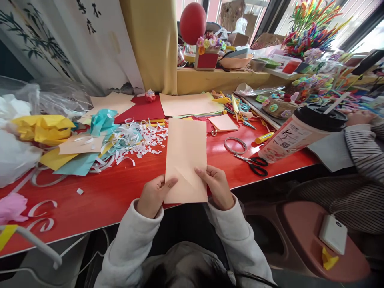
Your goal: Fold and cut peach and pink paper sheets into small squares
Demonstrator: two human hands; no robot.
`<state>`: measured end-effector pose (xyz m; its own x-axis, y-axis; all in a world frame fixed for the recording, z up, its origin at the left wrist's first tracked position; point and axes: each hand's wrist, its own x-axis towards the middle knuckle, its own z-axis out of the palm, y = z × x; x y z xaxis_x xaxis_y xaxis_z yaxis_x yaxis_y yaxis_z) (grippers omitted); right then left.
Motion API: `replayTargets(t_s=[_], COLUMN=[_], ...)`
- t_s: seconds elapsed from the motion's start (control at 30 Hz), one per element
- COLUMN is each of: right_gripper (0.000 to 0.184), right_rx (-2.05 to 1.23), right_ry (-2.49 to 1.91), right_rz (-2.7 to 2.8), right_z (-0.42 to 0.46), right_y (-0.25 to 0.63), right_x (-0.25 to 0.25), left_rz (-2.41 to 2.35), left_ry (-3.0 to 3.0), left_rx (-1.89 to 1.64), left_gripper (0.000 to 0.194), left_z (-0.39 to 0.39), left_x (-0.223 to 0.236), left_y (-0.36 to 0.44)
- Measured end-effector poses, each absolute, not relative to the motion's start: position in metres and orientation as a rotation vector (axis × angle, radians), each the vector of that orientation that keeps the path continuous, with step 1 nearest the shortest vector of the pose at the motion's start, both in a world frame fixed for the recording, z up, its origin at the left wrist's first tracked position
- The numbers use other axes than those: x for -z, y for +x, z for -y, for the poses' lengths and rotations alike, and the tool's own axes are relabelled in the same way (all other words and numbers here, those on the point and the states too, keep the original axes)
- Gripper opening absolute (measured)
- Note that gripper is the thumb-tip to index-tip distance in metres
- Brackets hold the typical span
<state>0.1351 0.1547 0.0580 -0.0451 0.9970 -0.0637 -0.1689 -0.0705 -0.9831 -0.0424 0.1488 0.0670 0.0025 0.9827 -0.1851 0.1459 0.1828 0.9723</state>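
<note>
A long rectangle of peach paper (186, 154) is held up between both hands at the table's front edge, with a slight crease near its lower part. My left hand (154, 195) grips its lower left edge, thumb on the face and fingers behind. On the opposite side, my right hand (218, 185) pinches the right edge the same way, its thumb farther in. To the right of that hand lie black-handled scissors (255, 163) and a ring of pale tape or band (235, 145). Behind the sheet is a smaller peach paper piece (223, 123).
White paper shreds (141, 140) and crumpled yellow paper (43, 129) cover the left side. A large drink cup (288, 136) stands tilted-looking at right, beside a yellow glue stick (264, 138). Peach sheets (189, 104) lie at the back. Another person's striped sleeve (364, 146) is at far right.
</note>
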Motion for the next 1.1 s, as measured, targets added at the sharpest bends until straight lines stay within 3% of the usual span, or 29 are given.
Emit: replayTargets(t_s=[0.3,0.57,0.8,0.87,1.0,1.1], right_gripper=[0.027,0.032,0.039,0.043,0.062,0.046], right_rx=[-1.342,-1.517,-1.739,-1.533,-0.679,-0.408], right_ry=[-1.071,-1.191,-1.134,-1.153,-1.148,-1.110], right_rz=[0.981,1.364,1.423,1.430,1.697,2.066], right_z=[-0.159,-0.149,-0.153,-0.155,-0.163,-0.174], right_y=[0.135,0.146,0.161,0.162,0.149,0.127], right_x=[-0.057,-0.064,-0.072,-0.075,-0.097,-0.119], left_rz=[-1.407,-1.218,-1.246,-1.227,-1.204,-1.210], left_ry=[1.364,0.844,0.914,0.960,1.098,1.208], left_rx=[-0.905,-1.434,-1.258,-1.199,-1.056,-0.973], left_gripper=[0.036,0.032,0.033,0.033,0.035,0.034], left_z=[-0.148,-0.154,-0.150,-0.147,-0.144,-0.143], left_x=[-0.064,-0.062,-0.062,-0.065,-0.068,-0.066], left_y=[-0.049,-0.047,-0.052,-0.051,-0.047,-0.045])
